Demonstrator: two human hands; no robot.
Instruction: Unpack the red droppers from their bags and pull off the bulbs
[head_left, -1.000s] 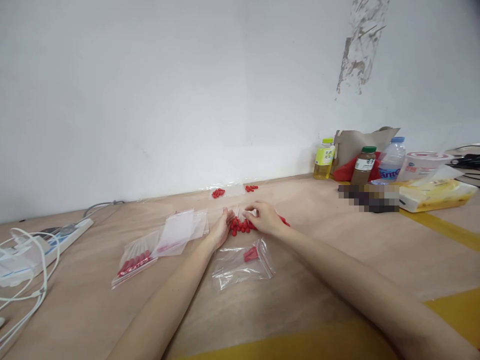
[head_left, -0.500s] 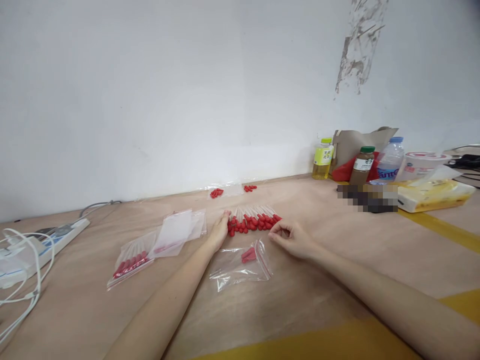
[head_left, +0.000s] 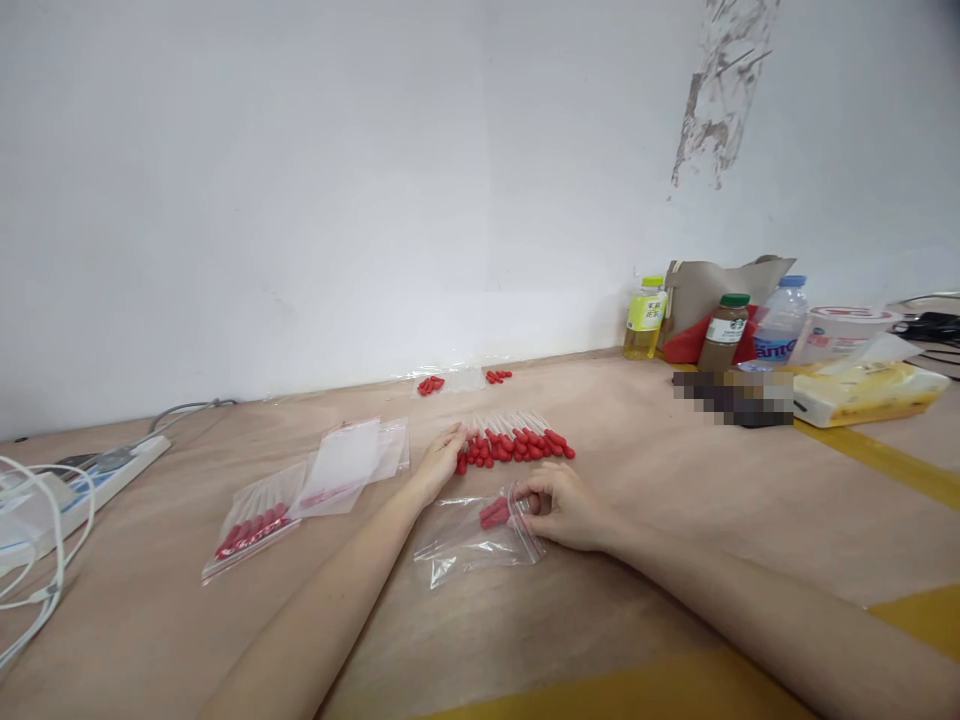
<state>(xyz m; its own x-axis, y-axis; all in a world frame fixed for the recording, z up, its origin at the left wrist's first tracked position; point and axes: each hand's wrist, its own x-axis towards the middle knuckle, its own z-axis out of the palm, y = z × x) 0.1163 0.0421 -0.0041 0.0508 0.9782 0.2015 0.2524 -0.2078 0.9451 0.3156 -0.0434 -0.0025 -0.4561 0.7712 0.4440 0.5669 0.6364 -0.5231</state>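
A row of pale, thin sticks with red bulb-shaped ends (head_left: 517, 445) lies in front of me, red ends toward me. My left hand (head_left: 441, 462) rests against the row's left end, fingers stretched out. Below the row, a clear zip bag (head_left: 465, 550) lies flat with a few red pieces (head_left: 495, 512) inside, near its mouth on the right. My right hand (head_left: 559, 505) has thumb and fingers pinched at the bag's zip edge; whether a small piece is also between them is hidden.
To the left lie a filled zip bag of red-ended sticks (head_left: 251, 530) and flat bags (head_left: 341, 460). Further left is a power strip (head_left: 124, 480) with white cables (head_left: 56, 560). Small red pieces (head_left: 431, 385) lie near the wall. Bottles (head_left: 645, 320) and a tissue pack (head_left: 870, 395) stand right.
My right hand has moved from the row's right end down and left to the bag's zip edge, uncovering the row's right end. My left hand stays by the row.
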